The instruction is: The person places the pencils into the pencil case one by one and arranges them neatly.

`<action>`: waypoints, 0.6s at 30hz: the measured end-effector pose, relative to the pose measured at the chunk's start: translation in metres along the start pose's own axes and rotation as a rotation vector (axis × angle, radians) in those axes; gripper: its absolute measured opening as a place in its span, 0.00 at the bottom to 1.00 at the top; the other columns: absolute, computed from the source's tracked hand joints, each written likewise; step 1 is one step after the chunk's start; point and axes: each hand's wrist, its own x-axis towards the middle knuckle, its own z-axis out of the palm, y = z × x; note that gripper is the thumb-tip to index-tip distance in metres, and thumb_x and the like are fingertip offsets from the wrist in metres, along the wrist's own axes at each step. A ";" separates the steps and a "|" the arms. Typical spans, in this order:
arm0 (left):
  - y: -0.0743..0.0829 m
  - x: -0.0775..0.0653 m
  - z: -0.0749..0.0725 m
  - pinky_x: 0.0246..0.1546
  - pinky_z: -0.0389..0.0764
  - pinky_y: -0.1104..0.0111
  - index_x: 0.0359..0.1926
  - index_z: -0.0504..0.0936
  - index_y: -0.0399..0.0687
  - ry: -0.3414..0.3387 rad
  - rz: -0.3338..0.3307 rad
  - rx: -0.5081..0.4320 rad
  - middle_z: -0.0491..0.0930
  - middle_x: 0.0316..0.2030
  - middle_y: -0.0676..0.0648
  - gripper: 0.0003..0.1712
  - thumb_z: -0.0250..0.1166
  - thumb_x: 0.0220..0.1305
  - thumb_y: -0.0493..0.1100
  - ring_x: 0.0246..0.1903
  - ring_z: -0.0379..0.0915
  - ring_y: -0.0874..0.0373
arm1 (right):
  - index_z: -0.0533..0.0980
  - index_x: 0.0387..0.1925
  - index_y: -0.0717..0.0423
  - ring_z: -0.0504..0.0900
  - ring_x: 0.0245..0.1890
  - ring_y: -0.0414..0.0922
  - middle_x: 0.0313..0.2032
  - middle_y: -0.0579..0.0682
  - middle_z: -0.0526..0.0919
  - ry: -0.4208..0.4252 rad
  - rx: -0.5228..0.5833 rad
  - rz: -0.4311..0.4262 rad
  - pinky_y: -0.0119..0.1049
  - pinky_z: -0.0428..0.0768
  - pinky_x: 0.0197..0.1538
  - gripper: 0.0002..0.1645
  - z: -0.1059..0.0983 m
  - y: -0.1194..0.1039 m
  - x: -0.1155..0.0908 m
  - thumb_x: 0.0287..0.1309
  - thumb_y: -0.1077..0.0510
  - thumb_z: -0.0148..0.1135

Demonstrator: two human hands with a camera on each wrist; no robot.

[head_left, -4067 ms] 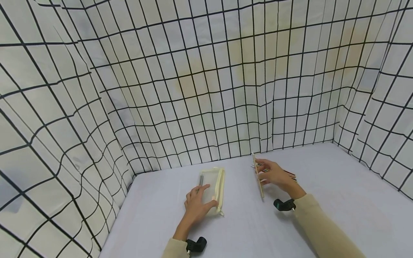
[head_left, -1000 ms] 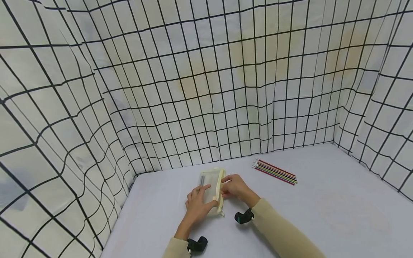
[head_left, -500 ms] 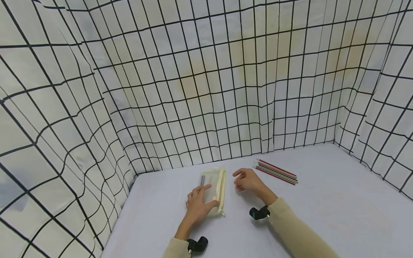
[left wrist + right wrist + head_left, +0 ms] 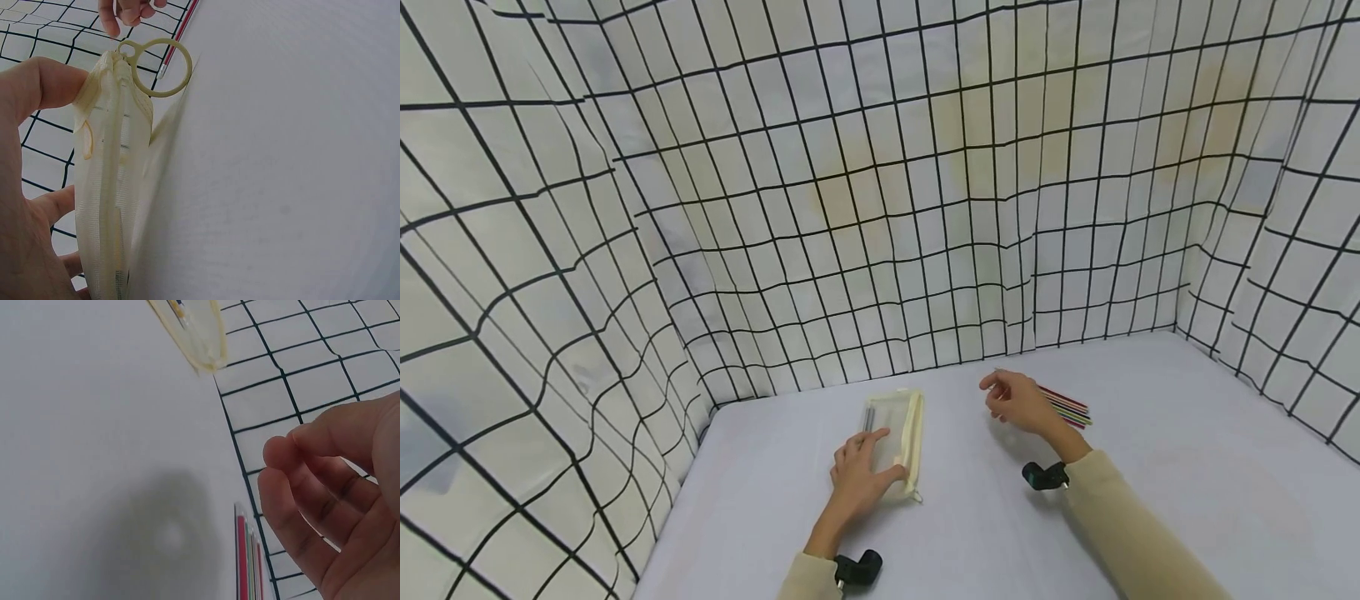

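Observation:
A pale yellow see-through zip pencil case (image 4: 889,410) lies on the table, with thin pens or pencils showing inside. My left hand (image 4: 856,479) grips across its near half, with the thumb at the zipper edge and the other fingers toward the opposite side. A ring pull (image 4: 187,75) hangs at the zipper's near end in the left wrist view. My right hand (image 4: 1022,404) is over the left part of a row of coloured pencils (image 4: 1067,407), hiding their tips. Its fingers are loosely bent; thumb and index tips meet, with nothing seen between them.
The table has a white cover (image 4: 1195,467). White cloth walls (image 4: 865,250) with a black grid stand behind it and at both sides. A black wrist camera (image 4: 859,569) sits on the left wrist, another black camera (image 4: 1045,476) on the right wrist.
About four seconds ago the right hand held a pencil, and a second ago it was at the case's zipper opening. It has since moved right to the pencils without one. The left hand stays.

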 end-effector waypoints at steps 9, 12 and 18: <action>0.001 0.001 -0.001 0.65 0.51 0.31 0.70 0.73 0.54 0.001 -0.008 -0.006 0.63 0.71 0.36 0.44 0.70 0.50 0.56 0.71 0.50 0.31 | 0.80 0.50 0.61 0.78 0.38 0.45 0.35 0.49 0.83 0.023 -0.258 -0.109 0.40 0.78 0.43 0.16 -0.024 0.020 -0.002 0.60 0.67 0.63; 0.000 0.001 -0.001 0.65 0.51 0.31 0.70 0.73 0.53 0.001 -0.005 -0.003 0.63 0.71 0.36 0.44 0.70 0.50 0.56 0.71 0.50 0.31 | 0.80 0.53 0.61 0.79 0.40 0.45 0.37 0.48 0.83 0.002 -0.272 -0.088 0.41 0.78 0.45 0.18 -0.029 0.024 -0.002 0.60 0.66 0.64; -0.001 0.000 0.000 0.65 0.51 0.32 0.70 0.73 0.54 -0.002 -0.016 0.001 0.63 0.71 0.37 0.44 0.70 0.50 0.56 0.71 0.50 0.32 | 0.78 0.57 0.61 0.79 0.41 0.46 0.41 0.52 0.85 -0.036 -0.294 -0.058 0.40 0.78 0.43 0.23 -0.039 0.031 -0.003 0.59 0.67 0.66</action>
